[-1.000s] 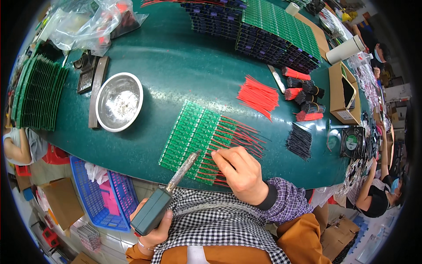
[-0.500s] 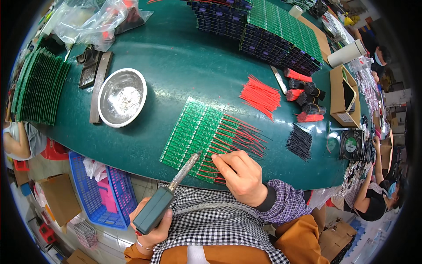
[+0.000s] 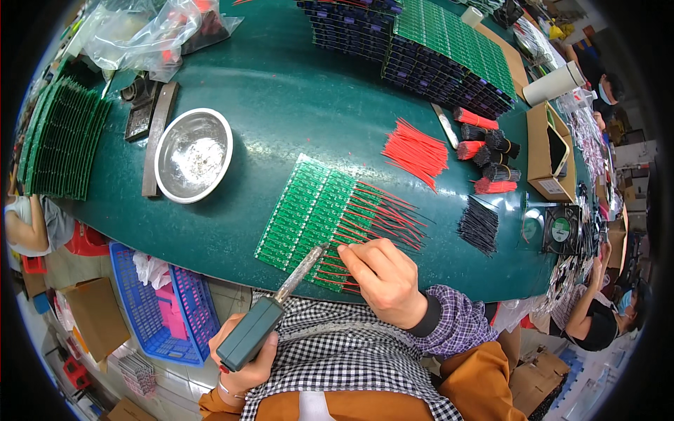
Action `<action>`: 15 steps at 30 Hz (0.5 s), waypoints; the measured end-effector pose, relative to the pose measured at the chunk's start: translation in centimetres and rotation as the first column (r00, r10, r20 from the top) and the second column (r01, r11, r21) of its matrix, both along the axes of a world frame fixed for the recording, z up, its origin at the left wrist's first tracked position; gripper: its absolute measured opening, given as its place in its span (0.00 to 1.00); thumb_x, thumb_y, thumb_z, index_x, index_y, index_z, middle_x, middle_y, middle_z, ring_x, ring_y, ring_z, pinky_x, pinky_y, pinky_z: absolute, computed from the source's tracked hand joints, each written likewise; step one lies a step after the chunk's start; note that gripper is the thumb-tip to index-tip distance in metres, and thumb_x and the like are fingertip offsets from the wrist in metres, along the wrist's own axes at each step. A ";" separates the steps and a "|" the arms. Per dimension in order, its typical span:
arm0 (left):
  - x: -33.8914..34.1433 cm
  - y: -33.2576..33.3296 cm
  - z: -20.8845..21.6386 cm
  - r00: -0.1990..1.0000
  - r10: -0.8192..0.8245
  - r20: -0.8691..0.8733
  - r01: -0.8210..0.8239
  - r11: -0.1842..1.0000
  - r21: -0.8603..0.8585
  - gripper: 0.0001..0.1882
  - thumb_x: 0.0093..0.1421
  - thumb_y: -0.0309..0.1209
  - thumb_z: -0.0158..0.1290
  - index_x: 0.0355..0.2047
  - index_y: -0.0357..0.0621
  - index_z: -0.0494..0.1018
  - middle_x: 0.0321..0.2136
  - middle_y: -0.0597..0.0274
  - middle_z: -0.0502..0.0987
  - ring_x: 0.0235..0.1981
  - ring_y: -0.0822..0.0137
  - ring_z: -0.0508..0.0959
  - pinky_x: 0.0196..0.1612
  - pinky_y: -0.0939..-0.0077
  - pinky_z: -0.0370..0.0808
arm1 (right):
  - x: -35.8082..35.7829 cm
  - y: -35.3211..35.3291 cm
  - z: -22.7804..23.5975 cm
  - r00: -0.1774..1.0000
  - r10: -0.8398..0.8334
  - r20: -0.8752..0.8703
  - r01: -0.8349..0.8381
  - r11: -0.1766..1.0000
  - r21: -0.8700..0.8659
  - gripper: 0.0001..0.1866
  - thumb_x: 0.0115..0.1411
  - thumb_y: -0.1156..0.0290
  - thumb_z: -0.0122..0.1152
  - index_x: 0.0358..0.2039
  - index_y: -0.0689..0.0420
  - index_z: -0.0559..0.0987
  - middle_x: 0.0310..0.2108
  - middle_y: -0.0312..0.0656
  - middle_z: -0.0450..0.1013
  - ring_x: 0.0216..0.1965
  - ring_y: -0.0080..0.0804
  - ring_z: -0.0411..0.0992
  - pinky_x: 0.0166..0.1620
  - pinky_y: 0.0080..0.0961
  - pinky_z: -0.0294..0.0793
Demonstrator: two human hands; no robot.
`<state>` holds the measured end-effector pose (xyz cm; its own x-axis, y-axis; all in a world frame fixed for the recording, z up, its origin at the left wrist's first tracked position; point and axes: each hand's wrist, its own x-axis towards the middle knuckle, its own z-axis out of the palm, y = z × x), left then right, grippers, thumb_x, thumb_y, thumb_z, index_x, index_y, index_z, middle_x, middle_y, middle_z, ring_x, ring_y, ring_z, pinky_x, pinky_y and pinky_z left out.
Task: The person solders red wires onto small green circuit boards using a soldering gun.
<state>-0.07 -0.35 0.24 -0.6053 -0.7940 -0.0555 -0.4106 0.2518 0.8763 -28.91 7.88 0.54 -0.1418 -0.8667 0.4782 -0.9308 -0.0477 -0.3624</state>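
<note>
A soldering iron (image 3: 251,330) with a dark green grip lies in my left hand (image 3: 247,366), fingers closed round it. Its metal tip reaches the green circuit board panel (image 3: 298,207) beside the fingertips of my right hand (image 3: 385,281). Those fingers are pinched on a red wire at the panel's right part; the wire's far end is hidden by the hand. Rows of red wires (image 3: 386,210) stick out from the panel's right side, with dark wires among them.
A white-rimmed metal bowl (image 3: 194,156) stands left of the panel. To the right lie loose red wires (image 3: 415,153), black wires (image 3: 479,226) and bundled wires (image 3: 491,151). Stacked circuit boards (image 3: 449,59) are at the back, upright boards (image 3: 63,137) far left, a small fan (image 3: 560,230) at right.
The soldering iron has shifted slightly right and its tip now sits closer to my right fingertips. My right hand has hardly moved.
</note>
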 end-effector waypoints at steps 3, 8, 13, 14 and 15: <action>-0.2 -0.1 0.1 1.000 -0.003 0.000 0.003 1.000 -0.009 0.13 0.51 0.23 0.68 0.38 0.34 0.84 0.34 0.48 0.83 0.32 0.51 0.85 0.36 0.63 0.82 | 0.1 -0.2 0.0 1.000 -0.005 0.012 0.005 1.000 -0.002 0.21 0.46 0.78 0.66 0.44 0.68 0.85 0.36 0.43 0.80 0.35 0.36 0.78 0.36 0.29 0.80; 0.0 -0.1 0.1 1.000 0.003 0.007 -0.002 1.000 -0.020 0.13 0.50 0.23 0.68 0.37 0.33 0.84 0.33 0.48 0.83 0.31 0.50 0.84 0.34 0.62 0.80 | 0.0 -0.1 0.1 1.000 -0.008 0.008 0.008 1.000 0.010 0.21 0.46 0.77 0.66 0.43 0.67 0.85 0.36 0.42 0.80 0.35 0.36 0.78 0.36 0.29 0.81; 0.9 0.3 -0.2 0.999 0.032 -0.003 -0.032 0.997 -0.076 0.13 0.48 0.21 0.67 0.36 0.33 0.83 0.31 0.48 0.82 0.28 0.50 0.82 0.31 0.62 0.78 | 0.1 -0.2 0.1 1.000 -0.008 0.011 0.008 1.000 0.003 0.20 0.47 0.78 0.66 0.43 0.67 0.85 0.36 0.42 0.80 0.35 0.36 0.78 0.35 0.29 0.80; 0.8 0.3 -0.1 0.999 0.032 -0.003 -0.032 0.997 -0.076 0.13 0.48 0.21 0.67 0.36 0.33 0.83 0.31 0.48 0.82 0.28 0.50 0.82 0.31 0.62 0.78 | 0.1 -0.2 0.1 1.000 -0.008 0.011 0.008 1.000 0.002 0.20 0.47 0.78 0.66 0.43 0.67 0.85 0.36 0.42 0.80 0.35 0.36 0.78 0.35 0.29 0.80; 0.8 0.3 0.0 1.000 0.029 -0.002 -0.029 0.998 -0.063 0.13 0.48 0.21 0.66 0.36 0.33 0.83 0.31 0.48 0.82 0.28 0.50 0.81 0.31 0.62 0.78 | 0.1 -0.2 0.2 1.000 -0.014 0.014 0.014 1.000 0.002 0.20 0.46 0.79 0.67 0.43 0.67 0.85 0.36 0.42 0.79 0.35 0.36 0.78 0.35 0.29 0.80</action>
<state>0.72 -0.10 0.24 -0.5823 -0.8130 -0.0038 -0.4172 0.2948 0.8597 -28.77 7.72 0.73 -0.1604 -0.8658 0.4741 -0.9260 -0.0343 -0.3759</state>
